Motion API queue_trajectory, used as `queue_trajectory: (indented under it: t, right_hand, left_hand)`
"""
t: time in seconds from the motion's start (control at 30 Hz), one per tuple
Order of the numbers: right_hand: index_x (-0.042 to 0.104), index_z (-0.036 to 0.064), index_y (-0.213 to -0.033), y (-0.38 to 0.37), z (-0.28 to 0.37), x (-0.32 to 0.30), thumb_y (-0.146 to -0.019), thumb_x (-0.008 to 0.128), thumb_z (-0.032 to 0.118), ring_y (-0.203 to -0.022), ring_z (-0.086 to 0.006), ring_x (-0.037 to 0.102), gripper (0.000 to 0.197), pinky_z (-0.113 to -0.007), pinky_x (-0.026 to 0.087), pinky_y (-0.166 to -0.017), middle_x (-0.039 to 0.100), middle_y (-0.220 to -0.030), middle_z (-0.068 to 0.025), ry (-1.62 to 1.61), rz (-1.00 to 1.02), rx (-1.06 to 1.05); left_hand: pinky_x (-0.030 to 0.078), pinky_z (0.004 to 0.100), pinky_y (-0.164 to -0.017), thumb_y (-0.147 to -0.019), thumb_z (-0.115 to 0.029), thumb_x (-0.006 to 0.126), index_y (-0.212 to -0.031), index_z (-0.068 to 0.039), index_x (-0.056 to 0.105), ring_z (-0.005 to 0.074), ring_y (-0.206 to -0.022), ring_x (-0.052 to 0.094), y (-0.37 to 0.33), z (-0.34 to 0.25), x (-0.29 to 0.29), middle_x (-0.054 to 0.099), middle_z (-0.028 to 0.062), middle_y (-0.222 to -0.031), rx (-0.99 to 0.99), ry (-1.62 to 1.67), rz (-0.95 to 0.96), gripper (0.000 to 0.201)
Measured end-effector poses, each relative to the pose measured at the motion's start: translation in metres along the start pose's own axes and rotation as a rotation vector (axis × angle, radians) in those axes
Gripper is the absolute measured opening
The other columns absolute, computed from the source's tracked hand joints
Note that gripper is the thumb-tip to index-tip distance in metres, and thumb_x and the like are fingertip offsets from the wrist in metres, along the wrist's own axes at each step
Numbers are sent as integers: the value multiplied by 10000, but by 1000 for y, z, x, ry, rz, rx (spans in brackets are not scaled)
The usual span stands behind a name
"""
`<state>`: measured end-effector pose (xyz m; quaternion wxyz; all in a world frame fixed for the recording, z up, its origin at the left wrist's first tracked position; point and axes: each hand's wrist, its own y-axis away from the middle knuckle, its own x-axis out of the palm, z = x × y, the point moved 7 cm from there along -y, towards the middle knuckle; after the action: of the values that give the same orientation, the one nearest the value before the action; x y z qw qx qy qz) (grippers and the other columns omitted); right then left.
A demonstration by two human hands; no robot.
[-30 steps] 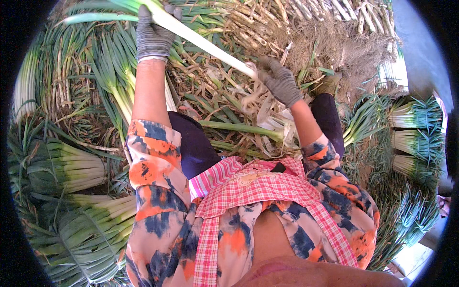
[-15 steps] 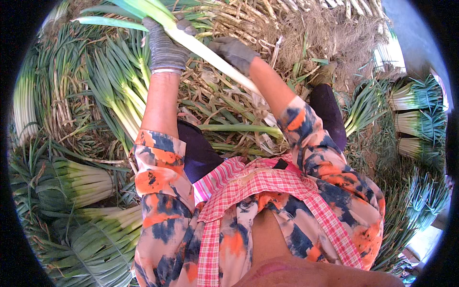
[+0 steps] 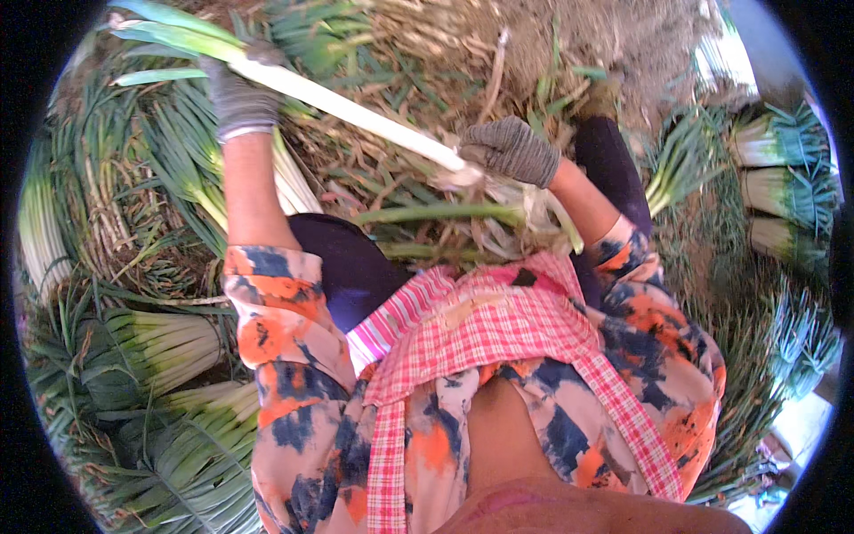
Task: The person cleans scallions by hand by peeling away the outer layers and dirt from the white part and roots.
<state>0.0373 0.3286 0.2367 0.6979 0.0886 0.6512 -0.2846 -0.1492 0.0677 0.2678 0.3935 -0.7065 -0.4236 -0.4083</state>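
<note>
- Left hand [image 3: 240, 96], 11 o'clock: fingers closed round leek [image 3: 356, 111]; hold firm.
- Right hand [image 3: 514, 151], 1 o'clock: fingers curled by white end [image 3: 445, 157], pinch unclear; should peel gently, lengthwise.

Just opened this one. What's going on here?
A person in a pink checked apron is handling a long leek-like stalk. The gloved left hand grips it near its green leaves, while the gloved right hand is curled by the lower, white end; whether it grips the stalk is unclear. Loose leaves and peelings lie below the right hand. Bundled stalks sit at the left and right.
</note>
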Motion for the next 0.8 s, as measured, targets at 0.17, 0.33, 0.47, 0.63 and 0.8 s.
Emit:
queue_trajectory:
  t: [0.17, 0.33, 0.47, 0.63, 0.8]
  right_hand:
    - [622, 66, -953, 125, -45, 53, -776, 608, 172, -756, -258, 610, 207, -316, 484, -704, 631, -880, -128, -265, -30, 656]
    - [630, 42, -907, 149, -69, 43, -791, 603, 191, -715, -205, 609, 191, -291, 479, -683, 631, -826, -106, -467, -125, 1026]
    - [596, 44, -989, 232, -68, 60, -786, 617, 202, -764, -145, 579, 258, -267, 461, -721, 613, -818, -57, -1099, -547, 1484]
    - [475, -1, -1142, 228, -73, 64, -741, 675, 218, -937, -177, 543, 499, -290, 436, -822, 577, -1005, -90, -615, -482, 1206]
    - [418, 12, -1210, 71, -42, 55, -703, 692, 258, -1003, -203, 516, 627, -314, 396, -892, 521, -1131, -133, -944, -450, 974]
  left_hand:
    - [379, 294, -529, -742, -554, 528, -778, -12, 434, 168, -527, 401, -9, 5, 3, 409, 53, -617, -119, -77, -62, 551]
    - [358, 307, -521, -782, -560, 428, -827, -2, 451, 180, -528, 366, -19, 1, -15, 384, 59, -611, -56, -76, -92, 560]
    - [368, 322, -486, -812, -647, 244, -832, -30, 424, 197, -519, 393, -16, -28, -54, 401, 73, -617, 47, -184, -323, 643]
    - [369, 338, -488, -813, -666, 185, -832, -38, 399, 207, -526, 396, -9, -41, -62, 380, 88, -610, 61, -131, -396, 664]
    - [391, 347, -543, -811, -574, 286, -777, -70, 445, 214, -550, 406, -17, -30, -70, 413, 75, -615, 84, -27, -343, 530]
